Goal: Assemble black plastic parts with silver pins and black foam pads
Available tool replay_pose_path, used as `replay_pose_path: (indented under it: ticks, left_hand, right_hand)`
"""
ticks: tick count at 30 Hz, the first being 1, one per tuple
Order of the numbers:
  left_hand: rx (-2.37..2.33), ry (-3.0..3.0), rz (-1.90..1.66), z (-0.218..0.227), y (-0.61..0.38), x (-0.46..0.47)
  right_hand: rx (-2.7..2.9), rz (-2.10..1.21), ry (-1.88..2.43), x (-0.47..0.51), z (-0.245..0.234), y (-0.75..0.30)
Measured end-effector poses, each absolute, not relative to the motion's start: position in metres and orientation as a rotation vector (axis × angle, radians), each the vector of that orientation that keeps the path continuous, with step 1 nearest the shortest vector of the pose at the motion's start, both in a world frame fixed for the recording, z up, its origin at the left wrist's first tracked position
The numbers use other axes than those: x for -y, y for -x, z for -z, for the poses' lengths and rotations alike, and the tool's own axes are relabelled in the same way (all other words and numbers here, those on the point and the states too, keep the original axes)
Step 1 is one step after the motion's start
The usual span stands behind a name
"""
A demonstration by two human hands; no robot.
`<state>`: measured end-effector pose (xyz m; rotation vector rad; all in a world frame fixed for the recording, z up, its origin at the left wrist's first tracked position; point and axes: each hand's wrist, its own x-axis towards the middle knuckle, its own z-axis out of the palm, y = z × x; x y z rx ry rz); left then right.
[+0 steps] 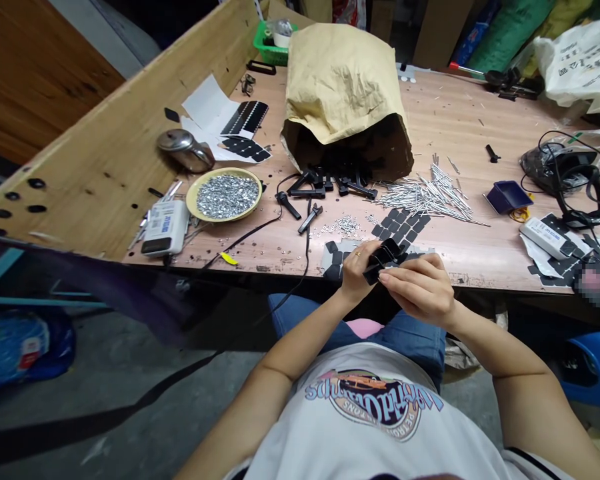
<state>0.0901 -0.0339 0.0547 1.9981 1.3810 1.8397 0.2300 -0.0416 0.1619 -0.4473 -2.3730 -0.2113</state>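
Note:
My left hand (356, 272) is closed around a black plastic bracket-like part (380, 259) held just over the table's front edge. My right hand (423, 288) has its fingers pinched at the near right side of that same part; whether a smaller piece sits between the fingertips is too small to tell. Under and behind the hands lie sheets of black adhesive pads (401, 225). Small metal bits (347, 225) are scattered beyond my left hand. Thin metal rods (430, 193) lie in a loose pile farther back.
A large paper sack (343, 87) lies open toward me, with black plastic parts (325, 183) spilling out. To the left are a yellow bowl of small metal pieces (225, 195), a white box (165, 228) and a metal pot (185, 148). A dark blue tray (508, 197) stands right.

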Motion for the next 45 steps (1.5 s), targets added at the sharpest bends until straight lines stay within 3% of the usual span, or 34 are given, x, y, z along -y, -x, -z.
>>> replay_pose_path:
  ticks: [11,18,24,29,32,34,41,45]
  left_hand:
    - [-1.551,-1.997,-1.616,-0.052,-0.091,0.033]
    - [-1.484,-1.925,-1.659,-0.051,-0.091,0.033]
    - [-1.534,-1.384,-1.6,-0.058,-0.089,0.029]
    - [-1.292,-0.682,-1.527,-0.074,-0.085,0.018]
    - [-1.044,-0.513,-1.472,-0.084,-0.087,0.017]
    - [-0.998,-0.448,-1.463,-0.086,-0.09,0.019]
    - [-1.07,-0.504,-1.114,-0.079,-0.083,0.012]
    - [-1.123,-0.477,-1.13,-0.082,-0.077,-0.014]
  right_hand:
    - [2.407,0.129,0.561,0.044,-0.163,-0.232]
    - [2.433,0.178,0.557,0.047,-0.163,-0.226]
    - [2.175,0.064,0.858,0.035,-0.167,-0.248]
    - [1.965,-0.358,1.155,0.006,-0.148,-0.265]
    - [2.081,-0.791,1.243,-0.008,-0.126,-0.259]
    - [2.142,-0.898,1.267,-0.011,-0.113,-0.252]
    - [2.394,-0.253,1.0,-0.008,-0.091,-0.247]
    - [2.119,-0.446,1.216,-0.025,-0.075,-0.263]
